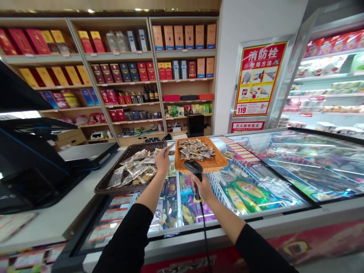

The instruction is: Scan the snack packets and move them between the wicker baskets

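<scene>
My right hand is wrapped round the grip of a black barcode scanner, whose cable hangs down toward me. The scanner's head is in front of the near edge of an orange wicker basket holding small snack packets. Between the two baskets, my left hand pinches a small flat packet, seen nearly edge-on. To its left, a dark brown wicker basket holds a heap of clear and brown packets.
Both baskets rest on the glass top of a chest freezer full of bagged goods. A checkout machine and counter stand at the left. Shelves of boxed bottles line the back wall; a refrigerated display is at the right.
</scene>
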Motion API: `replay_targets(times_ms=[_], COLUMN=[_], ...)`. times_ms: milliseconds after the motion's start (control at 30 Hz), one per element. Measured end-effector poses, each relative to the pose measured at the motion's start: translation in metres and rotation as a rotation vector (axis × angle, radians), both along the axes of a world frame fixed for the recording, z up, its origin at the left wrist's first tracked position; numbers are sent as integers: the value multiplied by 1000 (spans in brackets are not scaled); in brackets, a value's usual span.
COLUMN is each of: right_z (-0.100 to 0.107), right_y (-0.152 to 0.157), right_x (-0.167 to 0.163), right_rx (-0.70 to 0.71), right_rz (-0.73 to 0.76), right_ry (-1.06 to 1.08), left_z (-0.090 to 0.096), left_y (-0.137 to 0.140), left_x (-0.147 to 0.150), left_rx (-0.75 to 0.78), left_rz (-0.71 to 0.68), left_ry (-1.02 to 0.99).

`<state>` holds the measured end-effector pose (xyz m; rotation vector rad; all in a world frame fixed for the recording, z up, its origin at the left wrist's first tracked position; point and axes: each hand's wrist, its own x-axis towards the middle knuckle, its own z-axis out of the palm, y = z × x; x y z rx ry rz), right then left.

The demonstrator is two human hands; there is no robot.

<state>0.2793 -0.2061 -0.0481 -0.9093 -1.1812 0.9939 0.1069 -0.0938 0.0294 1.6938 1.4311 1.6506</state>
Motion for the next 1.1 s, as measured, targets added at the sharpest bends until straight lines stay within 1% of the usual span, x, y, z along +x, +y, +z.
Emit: replay_targets(times_ms=[67,100,133,167,233,267,333,400,433,500,533,567,633,667,700,733,833,933,1033,1100], right_z=[-1,-2,-2,-3,-4,-4,-4,-3,-2,1,4,6,11,13,13,13,8,4,3,4], right_y=[1,1,2,3,3,3,2,1,1,3,6,9,17,21,25,29,35,36,37,39], right_x=[2,3,4,5,5,6,6,8,9,14,19,24,37,44,52,59,76,83,86,86], right_rx=[-27,-35,-37,-33,-20,-15,-20,-34,-39,-40,-39,-40,-51,-59,-65,-69,-68,-58,-39,-61], right_rz=[-4,-7,-9,-9,-3,0,1,-3,-3,-5,-12,-27,-73,-99,-123,-147,-222,-315,-399,-419], right_ry=[52,66,67,59,32,23,32,64,79,99,107,116,125,116,97,71,38,176,258,253], left_z=[10,14,17,19,20,20,20,22,25,31,34,38,44,45,46,45,34,15,-1,-8], left_y=[-9,-12,-16,-18,-23,-24,-27,-28,-28,-29,-29,-30,-31,-30,-29,-26,-9,17,45,60], left_x=[-13,-22,-31,-41,-63,-73,-92,-104,-107,-106,-102,-97,-80,-68,-55,-41,11,70,123,150], left_rx=[164,189,150,67,-150,-246,-388,-477,-511,-533,-508,-458,-298,-211,-137,-98,-118,-176,-243,-286], left_rz=[144,190,215,230,255,279,354,421,432,434,444,460,471,445,388,301,38,-149,-207,-196], left_ry=[298,440,583,718,926,989,1040,1037,1028,995,970,943,901,893,894,899,883,831,781,766])
